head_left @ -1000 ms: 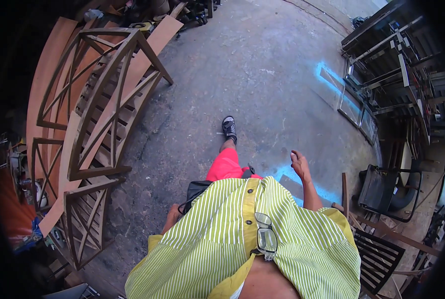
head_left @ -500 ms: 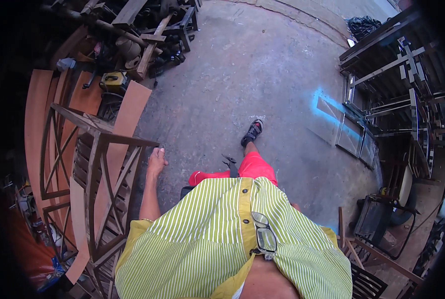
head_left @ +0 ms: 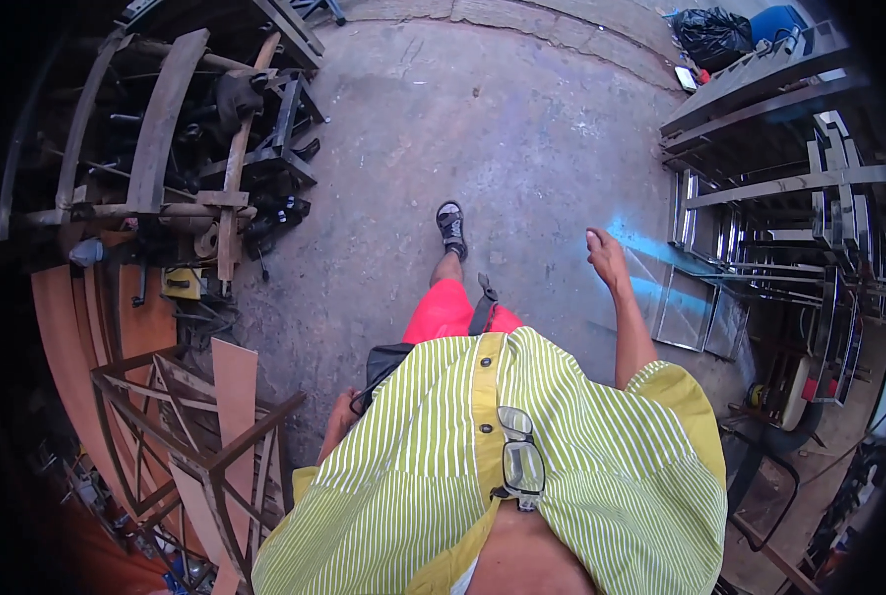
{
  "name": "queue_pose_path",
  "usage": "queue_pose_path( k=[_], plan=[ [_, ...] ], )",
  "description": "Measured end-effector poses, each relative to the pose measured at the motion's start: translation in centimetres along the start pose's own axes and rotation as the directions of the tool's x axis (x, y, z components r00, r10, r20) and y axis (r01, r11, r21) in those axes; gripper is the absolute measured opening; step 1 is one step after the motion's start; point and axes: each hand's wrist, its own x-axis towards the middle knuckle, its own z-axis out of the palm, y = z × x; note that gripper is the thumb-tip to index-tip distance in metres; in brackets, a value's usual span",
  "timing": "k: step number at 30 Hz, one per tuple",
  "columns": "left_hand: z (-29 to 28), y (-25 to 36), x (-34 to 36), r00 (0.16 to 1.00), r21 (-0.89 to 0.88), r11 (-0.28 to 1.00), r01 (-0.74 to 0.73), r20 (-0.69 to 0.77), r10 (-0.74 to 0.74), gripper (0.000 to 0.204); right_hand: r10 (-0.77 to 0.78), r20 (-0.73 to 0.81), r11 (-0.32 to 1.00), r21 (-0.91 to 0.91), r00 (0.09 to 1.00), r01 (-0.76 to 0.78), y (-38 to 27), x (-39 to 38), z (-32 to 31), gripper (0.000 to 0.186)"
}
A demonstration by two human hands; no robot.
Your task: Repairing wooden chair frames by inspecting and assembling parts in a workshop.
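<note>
My right hand (head_left: 607, 258) is out in front of me over the floor, its fingers curled in and nothing seen in them. Close behind it, a blue-tinged metal frame with panels (head_left: 686, 309) lies by the right side. My left hand (head_left: 341, 412) hangs low beside a black bag (head_left: 387, 365) at my hip; its fingers are mostly hidden. Left of that hand stands a dark wooden frame with crossed braces (head_left: 210, 461), with a flat reddish board (head_left: 233, 382) leaning in it. Eyeglasses (head_left: 522, 461) hang on my striped shirt (head_left: 393, 426).
Concrete floor (head_left: 393, 129) runs ahead between two cluttered sides. Wooden racks (head_left: 170, 119) and a yellow machine (head_left: 182, 284) line the left. Stacked metal frames (head_left: 790, 188) stand on the right, with a black plastic bag (head_left: 713, 38) beyond them.
I have stepped forward, the other foot now leading. My right hand has swung out into view, while my left hand has dropped back to my hip. The braced frame now sits lower in view.
</note>
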Motion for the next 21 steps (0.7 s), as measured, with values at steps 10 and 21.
queue_pose_path(
  k=[10,21],
  plan=[
    [-13.7,27.5,23.7,0.996,-0.026,0.996,0.089,-0.003,-0.089,0.025,0.354,0.212,0.926,0.058,0.911,-0.373,1.4,11.9,0.7,0.030],
    [-12.6,41.4,39.4,0.989,-0.068,0.998,0.004,-0.147,-0.014,0.020,0.462,0.262,0.880,-0.014,0.847,-0.475,0.9,36.3,-5.3,0.031]
  ],
)
